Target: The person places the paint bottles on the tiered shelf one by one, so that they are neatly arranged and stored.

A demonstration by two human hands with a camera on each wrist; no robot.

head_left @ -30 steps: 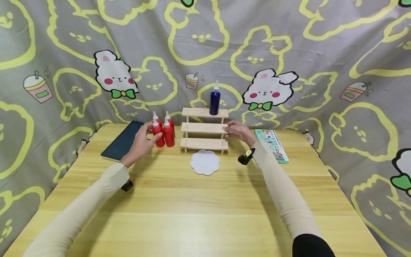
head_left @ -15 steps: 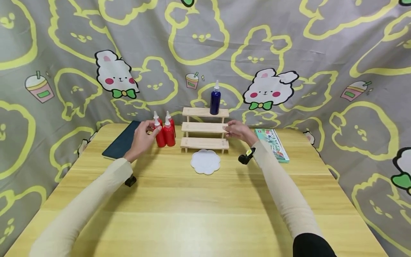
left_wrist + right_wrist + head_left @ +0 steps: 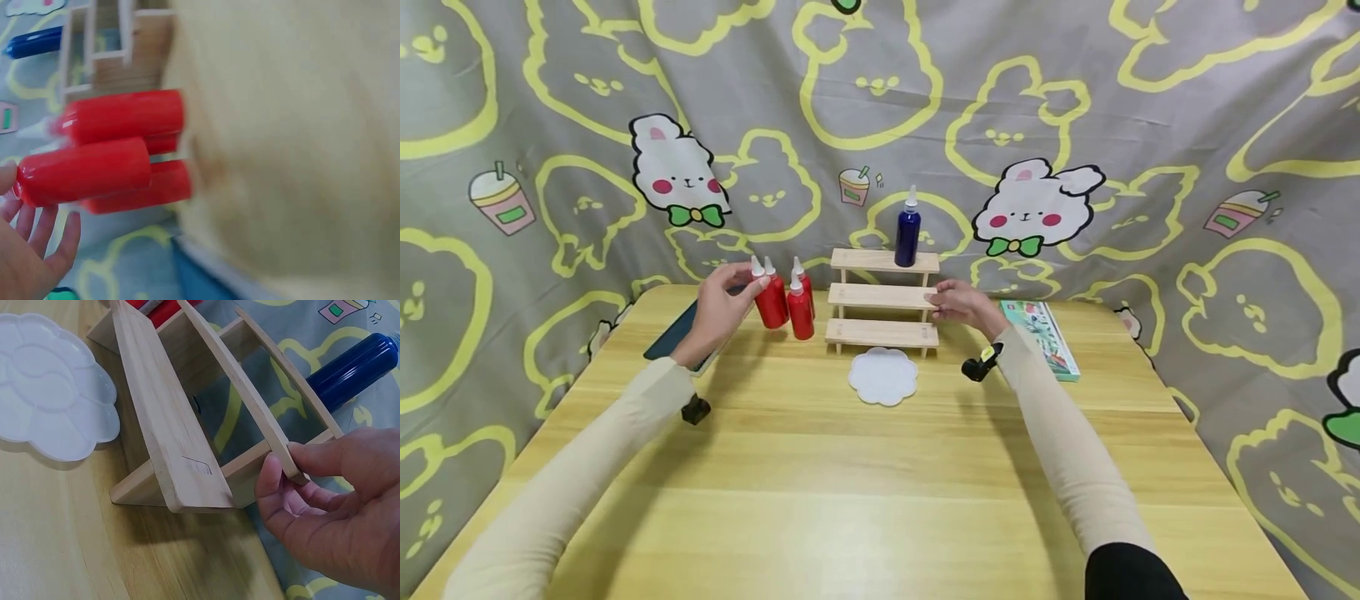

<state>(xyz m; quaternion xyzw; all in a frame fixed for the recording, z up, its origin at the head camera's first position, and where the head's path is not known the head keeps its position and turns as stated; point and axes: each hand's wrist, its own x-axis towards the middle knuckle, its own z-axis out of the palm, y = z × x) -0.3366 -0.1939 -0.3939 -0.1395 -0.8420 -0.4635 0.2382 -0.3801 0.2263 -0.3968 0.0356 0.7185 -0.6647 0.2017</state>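
Grey cloth (image 3: 880,108) with yellow outlines hangs behind a wooden table (image 3: 880,500). Left of centre, the left hand (image 3: 718,308) pinches a red bottle (image 3: 772,304) near its neck, the bottle tilted, its base drawn up past those of the red bottles (image 3: 125,115) clustered beside it in the left wrist view. Right of centre, the right hand (image 3: 962,302) grips one end of the rack (image 3: 882,333) by its middle shelf, between thumb and fingers. On the top shelf stands a blue bottle (image 3: 907,237); just in front lies a white palette (image 3: 883,377).

The held bottle looks like smooth plastic, probably slippery and slightly squeezable; how full it is cannot be told. A neck hold could let it swing, so wrapping the body's middle would likely be steadier. The rack seems light and stiff, easily nudged, and a shelf end makes a sound grip.
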